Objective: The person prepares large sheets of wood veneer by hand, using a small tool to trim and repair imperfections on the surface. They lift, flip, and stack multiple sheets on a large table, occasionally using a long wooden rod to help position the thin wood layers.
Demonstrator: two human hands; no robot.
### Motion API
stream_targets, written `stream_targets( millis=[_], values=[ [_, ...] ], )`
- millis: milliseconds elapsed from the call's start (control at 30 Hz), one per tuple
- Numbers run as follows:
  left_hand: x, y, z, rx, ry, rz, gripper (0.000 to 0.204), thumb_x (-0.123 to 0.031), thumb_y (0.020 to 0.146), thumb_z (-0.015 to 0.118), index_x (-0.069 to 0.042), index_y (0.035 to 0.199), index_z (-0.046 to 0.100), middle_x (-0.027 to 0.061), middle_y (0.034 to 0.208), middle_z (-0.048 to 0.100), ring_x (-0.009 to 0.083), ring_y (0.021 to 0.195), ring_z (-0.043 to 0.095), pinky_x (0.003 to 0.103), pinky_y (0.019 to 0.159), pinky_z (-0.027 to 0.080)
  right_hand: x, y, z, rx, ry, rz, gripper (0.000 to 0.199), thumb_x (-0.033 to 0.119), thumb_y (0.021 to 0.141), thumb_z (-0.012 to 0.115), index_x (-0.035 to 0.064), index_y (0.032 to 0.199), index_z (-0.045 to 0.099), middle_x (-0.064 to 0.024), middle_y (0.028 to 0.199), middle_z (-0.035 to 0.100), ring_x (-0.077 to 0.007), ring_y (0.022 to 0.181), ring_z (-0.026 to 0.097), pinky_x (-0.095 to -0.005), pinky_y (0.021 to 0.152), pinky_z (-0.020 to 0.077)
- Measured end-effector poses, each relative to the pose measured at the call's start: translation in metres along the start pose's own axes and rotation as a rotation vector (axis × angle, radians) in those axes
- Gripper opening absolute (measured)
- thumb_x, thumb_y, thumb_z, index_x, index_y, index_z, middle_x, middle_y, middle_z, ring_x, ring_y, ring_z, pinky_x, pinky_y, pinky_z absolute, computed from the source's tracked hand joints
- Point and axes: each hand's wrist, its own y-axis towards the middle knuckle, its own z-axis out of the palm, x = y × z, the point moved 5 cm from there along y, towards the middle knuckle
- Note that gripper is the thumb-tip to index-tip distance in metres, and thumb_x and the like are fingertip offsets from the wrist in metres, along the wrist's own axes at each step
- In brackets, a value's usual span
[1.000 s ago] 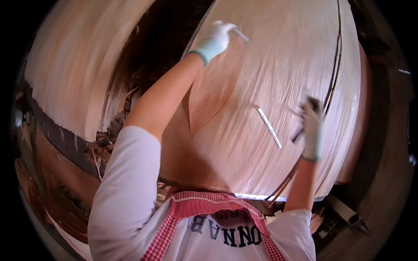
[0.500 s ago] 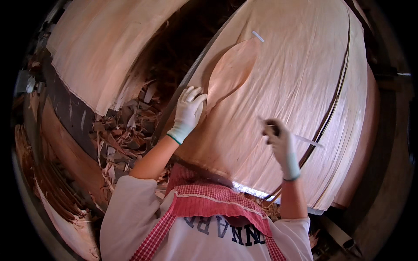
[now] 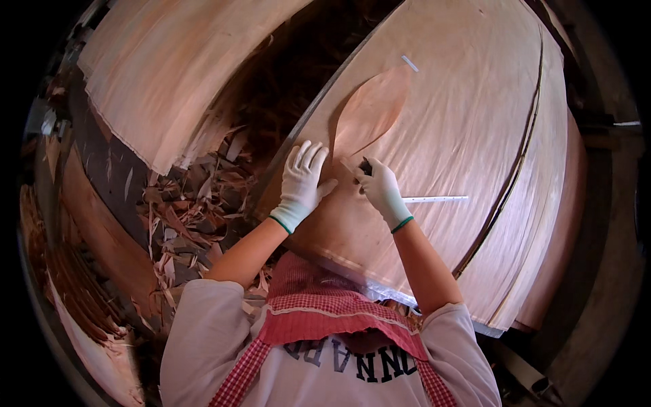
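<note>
A large pale wood veneer sheet lies in front of me, the top of a stack. On it shows a leaf-shaped veneer patch; whether it lies on top or fills a gap, I cannot tell. My left hand, in a white glove, lies open beside the patch's near tip, fingers stretched out. My gloved right hand is closed around a thin blade-like strip with a dark grip. One end points at the patch's near tip; the other, pale and dotted, sticks out right of the wrist.
A short white tape strip sits at the patch's far tip. A dark split runs along the sheet's right side. Another veneer stack stands at the far left. Wood scraps fill the gap between the stacks.
My right hand has moved left and away from me, bringing the strip to the patch's near tip. My left hand has shifted slightly right and its fingers lie flatter.
</note>
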Motion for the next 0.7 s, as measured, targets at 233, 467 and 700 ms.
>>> stream_targets(
  millis=[233,467,700],
  values=[
    [-0.002,-0.008,0.029,0.056,0.082,0.188,0.066,-0.031,0.087,0.065,0.000,0.140,0.044,0.0174,0.150,0.040,0.0316,0.142,0.033,0.047,0.118,0.024,0.014,0.041,0.020,-0.047,-0.591,-0.185,0.032,0.028,0.087,0.067,-0.0026,0.097,0.065,-0.0198,0.086,0.068,-0.0297,0.077,0.067,-0.0405,0.068,0.0525],
    [-0.031,-0.003,0.031,0.409,0.548,0.205,0.053,-0.020,0.097,0.042,-0.026,0.150,0.038,0.0260,0.150,0.038,0.0362,0.141,0.036,0.049,0.120,0.012,-0.027,-0.002,0.001,-0.151,-0.377,-0.080,0.031,0.027,0.088,0.064,0.0007,0.104,0.065,-0.0226,0.087,0.068,-0.0383,0.080,0.067,-0.0464,0.072,0.0520],
    [0.002,0.047,0.009,0.264,0.064,-0.054,0.046,-0.015,0.089,0.059,-0.012,0.134,0.054,0.0156,0.137,0.054,0.0341,0.133,0.045,0.047,0.117,0.024,0.015,0.022,-0.050,-0.179,-0.163,-0.138,0.030,0.027,0.096,0.061,-0.0021,0.100,0.064,-0.0098,0.074,0.068,-0.0142,0.059,0.061,-0.0305,0.056,0.0493]
  ],
)
